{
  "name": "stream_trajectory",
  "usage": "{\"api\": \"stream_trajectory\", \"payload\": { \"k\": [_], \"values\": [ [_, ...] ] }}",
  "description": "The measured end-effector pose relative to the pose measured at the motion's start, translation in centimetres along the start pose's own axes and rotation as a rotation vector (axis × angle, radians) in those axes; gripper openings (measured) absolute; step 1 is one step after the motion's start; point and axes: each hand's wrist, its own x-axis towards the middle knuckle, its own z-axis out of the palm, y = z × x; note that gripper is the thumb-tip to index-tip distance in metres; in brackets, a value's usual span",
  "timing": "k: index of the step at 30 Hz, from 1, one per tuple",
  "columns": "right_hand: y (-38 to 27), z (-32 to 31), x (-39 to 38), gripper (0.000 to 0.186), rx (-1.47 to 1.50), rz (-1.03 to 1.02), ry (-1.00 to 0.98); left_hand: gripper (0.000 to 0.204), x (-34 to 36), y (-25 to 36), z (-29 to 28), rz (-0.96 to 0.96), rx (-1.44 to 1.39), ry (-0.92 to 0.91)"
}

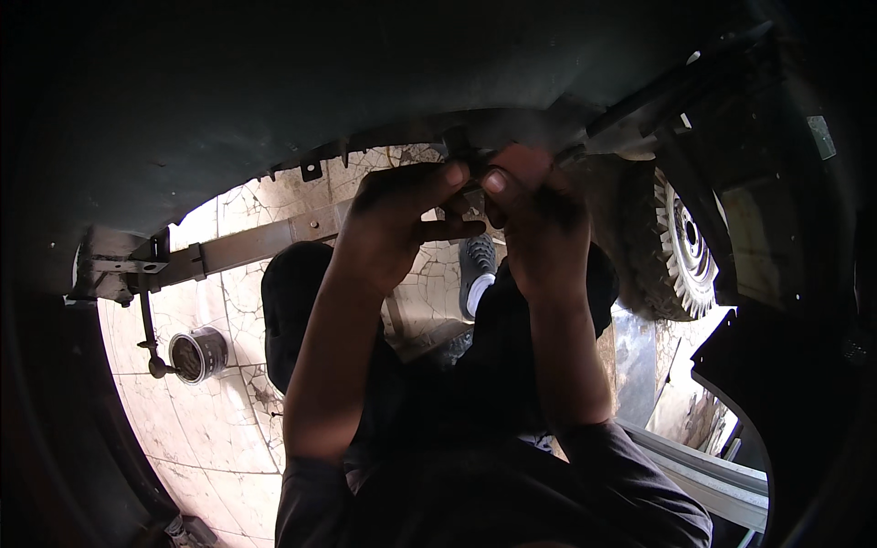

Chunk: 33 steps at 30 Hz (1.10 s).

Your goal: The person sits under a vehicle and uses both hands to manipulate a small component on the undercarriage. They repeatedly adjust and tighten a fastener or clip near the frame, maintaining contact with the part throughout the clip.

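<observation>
Both my hands are raised close together at the lower edge of a large dark curved panel [384, 73]. My left hand [393, 215] has its thumb pressed toward the fingers in a pinch, with one finger stretched toward the other hand. Beside it, my right hand [545, 219] is closed too, its thumb tip almost meeting the left thumb. What lies between the fingertips is dark and too small to make out. A blurred reddish patch [523, 163] shows just above the right thumb; I cannot tell what it is.
A grey metal bar [260, 242] runs across behind my left hand to a bracket [123, 267]. An open tin [198, 354] stands on the cracked tiled floor [215, 429] at left. At right is a wheel with a knobbly tyre [653, 247]. My shoe [476, 260] shows between my forearms.
</observation>
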Motion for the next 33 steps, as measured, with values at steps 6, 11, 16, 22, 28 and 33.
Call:
{"api": "stream_trajectory", "payload": {
  "k": [6, 11, 16, 22, 28, 33],
  "values": [
    [-0.5, -0.3, 0.8, 0.025, -0.124, -0.066, -0.036, 0.032, -0.1, -0.3, -0.4, 0.023, -0.061, -0.063],
    [-0.6, 0.3, 1.0, 0.021, -0.188, -0.182, -0.014, 0.031, 0.2, -0.4, -0.7, 0.010, -0.080, -0.070],
    [-1.7, 0.7, 0.9, 0.021, -0.211, -0.176, -0.032, 0.030, 0.2, -0.9, -1.0, 0.014, -0.082, -0.098],
    [-1.2, 0.4, 0.9, 0.021, -0.252, -0.218, -0.023, 0.034, -0.2, -1.1, -0.2, 0.020, -0.059, -0.023],
    [-0.6, 0.3, 0.2, 0.021, -0.210, -0.175, 0.013, 0.037, -0.1, -0.8, -0.6, 0.021, -0.022, -0.033],
    [-1.4, 1.0, 1.4, 0.021, -0.149, -0.198, -0.060, 0.033, 0.0, -0.7, -0.3, 0.012, -0.039, -0.006]
  ]
}}
